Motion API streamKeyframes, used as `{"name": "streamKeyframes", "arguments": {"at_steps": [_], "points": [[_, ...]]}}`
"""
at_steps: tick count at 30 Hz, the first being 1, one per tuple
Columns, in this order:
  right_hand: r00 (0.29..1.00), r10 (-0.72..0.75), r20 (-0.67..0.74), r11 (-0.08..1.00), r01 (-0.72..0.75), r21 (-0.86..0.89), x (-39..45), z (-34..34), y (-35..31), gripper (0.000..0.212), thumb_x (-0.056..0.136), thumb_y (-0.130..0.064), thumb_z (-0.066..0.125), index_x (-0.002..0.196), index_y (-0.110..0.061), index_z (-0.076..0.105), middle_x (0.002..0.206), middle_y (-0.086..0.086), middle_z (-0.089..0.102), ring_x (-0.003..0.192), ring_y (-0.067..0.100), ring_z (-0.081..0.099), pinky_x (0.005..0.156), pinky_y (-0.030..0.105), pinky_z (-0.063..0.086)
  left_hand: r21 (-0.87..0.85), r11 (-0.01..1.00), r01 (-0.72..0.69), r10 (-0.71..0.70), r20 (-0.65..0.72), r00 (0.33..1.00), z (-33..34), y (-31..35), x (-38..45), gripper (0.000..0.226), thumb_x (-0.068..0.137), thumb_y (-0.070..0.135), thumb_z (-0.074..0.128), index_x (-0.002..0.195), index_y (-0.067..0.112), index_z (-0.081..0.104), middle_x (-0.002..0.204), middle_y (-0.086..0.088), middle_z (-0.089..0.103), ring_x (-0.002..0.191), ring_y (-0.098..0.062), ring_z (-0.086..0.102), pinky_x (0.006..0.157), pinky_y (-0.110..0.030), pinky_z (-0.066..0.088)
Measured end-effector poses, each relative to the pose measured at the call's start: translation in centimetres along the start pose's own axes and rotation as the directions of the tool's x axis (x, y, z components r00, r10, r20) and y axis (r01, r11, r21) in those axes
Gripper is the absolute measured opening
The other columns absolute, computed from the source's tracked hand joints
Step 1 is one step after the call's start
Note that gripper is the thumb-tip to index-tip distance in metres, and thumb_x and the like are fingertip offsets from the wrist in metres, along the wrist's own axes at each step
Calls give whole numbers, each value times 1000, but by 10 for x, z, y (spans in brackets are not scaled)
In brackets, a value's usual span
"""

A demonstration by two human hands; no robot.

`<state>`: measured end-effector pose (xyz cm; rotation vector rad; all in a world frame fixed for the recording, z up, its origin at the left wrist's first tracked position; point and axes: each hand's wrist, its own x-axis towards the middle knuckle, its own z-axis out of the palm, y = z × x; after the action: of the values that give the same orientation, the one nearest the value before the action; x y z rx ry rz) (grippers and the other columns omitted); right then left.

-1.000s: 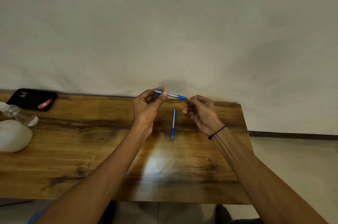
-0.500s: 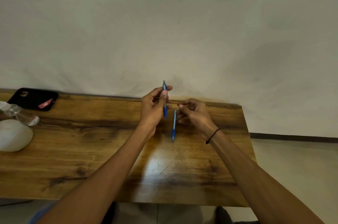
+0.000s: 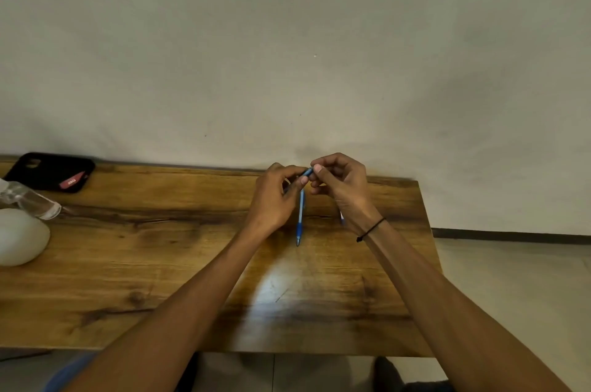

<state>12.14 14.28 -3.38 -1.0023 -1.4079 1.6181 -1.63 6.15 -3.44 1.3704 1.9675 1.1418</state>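
Progress looks partial: your left hand (image 3: 273,199) and right hand (image 3: 340,182), fingers curled, both pinch the held pen (image 3: 307,172) above the table's (image 3: 128,263) far edge, at twelve o'clock from the second pen (image 3: 300,215), which lies flat, seemingly awaiting its turn.

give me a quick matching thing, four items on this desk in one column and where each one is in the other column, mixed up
Things:
1 upper blue pen
2 lower blue pen
3 black phone
4 white rounded object

Places:
A far left of the table, by the wall
B pinched between left hand and right hand
C left edge of the picture, partly cut off
D lying flat on the wood, tip toward the person

Pairs: 1-B, 2-D, 3-A, 4-C
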Motion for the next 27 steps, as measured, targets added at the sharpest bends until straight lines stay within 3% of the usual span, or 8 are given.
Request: {"name": "streamKeyframes", "arguments": {"at_steps": [5,8,16,23,27], "points": [[1000,16,-15,1000,-17,-26,0,2,3,4,97,-4,68,98,0,69,76,9,73,68,19,72,63,31,62,17,1000,-4,3,9,1000,0,0,-1,29,103,22,64,131,21,73,104,-3,64,88,-6,56,68,-12,37],[1000,6,-26,1000,-7,-24,-1,3,6,7,99,-5,66,100,1,67,78,10,74,71,20,74,65,32,63,20,1000,0,-1,12,1000,2,2,-3,34,105,22,62,137,23,69,101,-4,62,86,-10,57,68,-17,39],[1000,1,-27,999,-3,-46,-6,3,9,14,102,-5,61,106,9,61,88,30,73,81,40,77,73,44,66,71,997,-8,3,71,997,2,-1,-3,43,106,17,59,147,29,59,101,-8,54,84,-14,51,66,-23,42],[998,2,-62,1000,-4,-31,-5,1,4,12,102,-4,62,102,8,61,83,26,74,75,34,77,67,38,65,64,997,-34,26,125,992,3,-5,-5,50,108,12,54,153,34,52,100,-4,50,89,-18,54,70,-26,45],[995,-29,-100,984,11,-179,-3,-4,7,7,100,-6,66,99,0,67,80,18,75,73,25,76,63,37,65,-9,1000,12,-11,62,998,4,-12,-1,46,107,15,57,150,31,56,98,1,53,86,-8,53,70,-20,41]]}}
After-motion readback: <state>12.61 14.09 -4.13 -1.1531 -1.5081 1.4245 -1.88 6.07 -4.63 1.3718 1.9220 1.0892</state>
